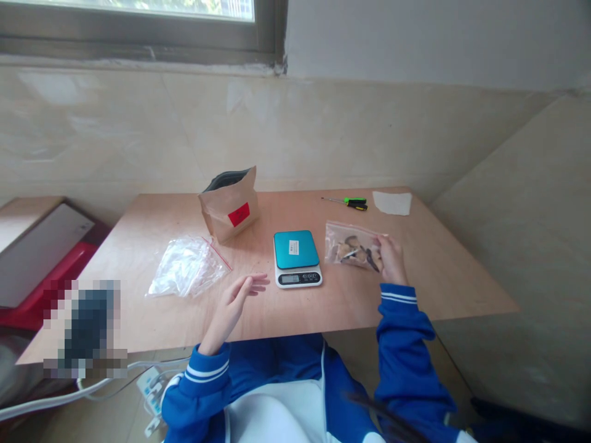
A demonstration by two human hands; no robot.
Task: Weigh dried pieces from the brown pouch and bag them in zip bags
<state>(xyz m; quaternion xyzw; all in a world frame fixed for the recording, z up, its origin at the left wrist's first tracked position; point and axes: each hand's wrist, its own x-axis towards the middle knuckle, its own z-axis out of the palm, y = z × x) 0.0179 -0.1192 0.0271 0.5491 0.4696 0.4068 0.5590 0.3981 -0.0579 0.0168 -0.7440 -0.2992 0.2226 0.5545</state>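
My right hand (391,257) grips the right end of a clear zip bag (339,234), which has brown and tan dried slices (355,251) inside, perhaps mushrooms. The bag is just right of a kitchen scale (298,258) with a teal top plate and a white base; a small label sticks to the plate, and the digits are too small to read. Left of the scale, my left hand (242,292) is held over the table edge with nothing in it, fingers stretched out. Beyond it lies a pile of clear plastic zip bags (187,264) with a red seal strip.
Behind the plastic bags stands an opened brown paper pouch (226,209) with a red label. Two screwdrivers (353,203) and a white paper piece (392,203) lie at the back right. A blurred-out dark object (87,323) is at the front left, with a power strip (151,387) below.
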